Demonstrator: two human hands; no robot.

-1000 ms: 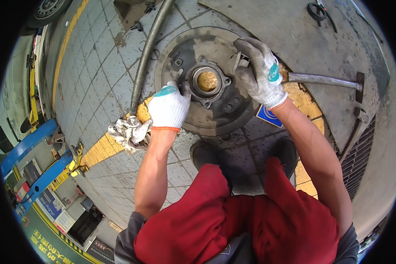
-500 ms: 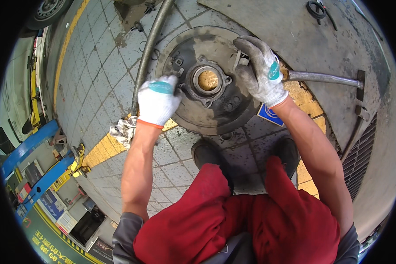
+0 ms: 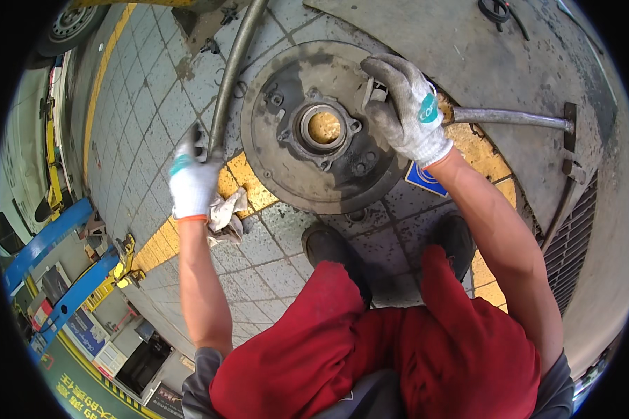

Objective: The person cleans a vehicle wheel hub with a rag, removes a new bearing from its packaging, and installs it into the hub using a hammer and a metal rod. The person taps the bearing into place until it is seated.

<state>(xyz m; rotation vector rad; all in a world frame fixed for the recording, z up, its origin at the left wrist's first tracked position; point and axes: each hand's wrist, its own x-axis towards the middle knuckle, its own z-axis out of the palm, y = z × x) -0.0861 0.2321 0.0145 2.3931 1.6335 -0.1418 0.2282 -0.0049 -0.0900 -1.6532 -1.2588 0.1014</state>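
Note:
A round, greasy metal plate (image 3: 279,164) with a raised hub ring (image 3: 321,128) lies on the tiles before me. My right hand (image 3: 409,112), in a white glove with grey fingers, curls around a small metal fitting (image 3: 375,92) near the plate's far right edge; the grip partly hides the fitting. To the plate's left, my gloved left hand (image 3: 193,178) is at the lower end of a long metal bar (image 3: 229,84). Its fingers are slightly blurred and stretched forward, with the thumb apart beside the bar end. A crumpled rag (image 3: 227,213) lies just right of that wrist.
A hammer (image 3: 517,117) extends right from near my right hand, across a dark sheet (image 3: 461,49). Beside my right wrist lies a blue card (image 3: 425,180). Black rings (image 3: 494,10) sit at the far right. Blue lift arms (image 3: 49,237) stand to the left.
My left hand has left the plate's edge and moved left to the lower end of the bar. The rag now lies farther right. My right hand stays at the fitting.

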